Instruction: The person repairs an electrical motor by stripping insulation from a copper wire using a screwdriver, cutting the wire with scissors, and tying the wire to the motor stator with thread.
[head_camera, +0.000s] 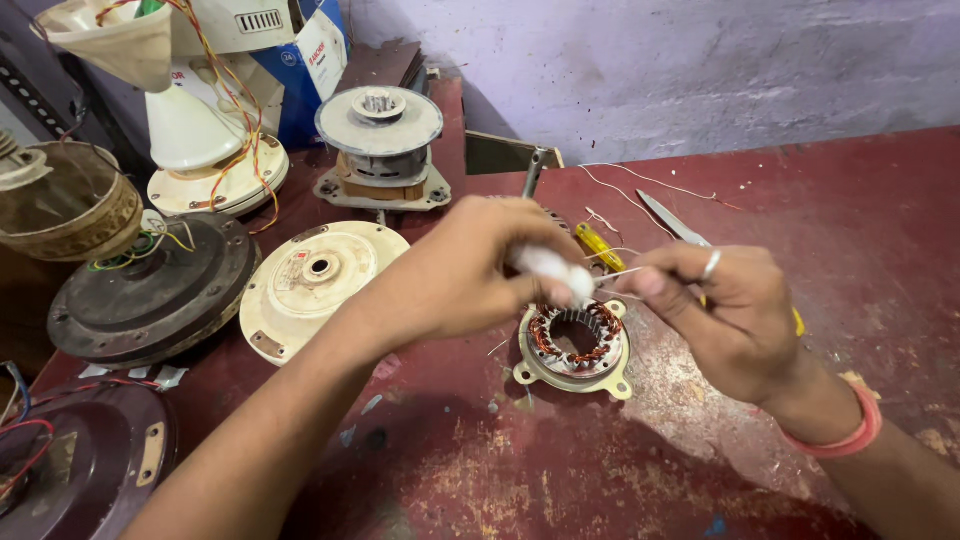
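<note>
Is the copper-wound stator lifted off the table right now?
No, the stator rests on the red table, below both hands, the left hand and right hand, which pinch thin wires above it.

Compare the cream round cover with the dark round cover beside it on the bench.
The cream round cover is pale, smaller and leans tilted against its neighbour; the dark round cover is blackish-brown, larger and lies flat with coloured wires at its top edge. Both are round, worn and sit on the red bench.
</note>
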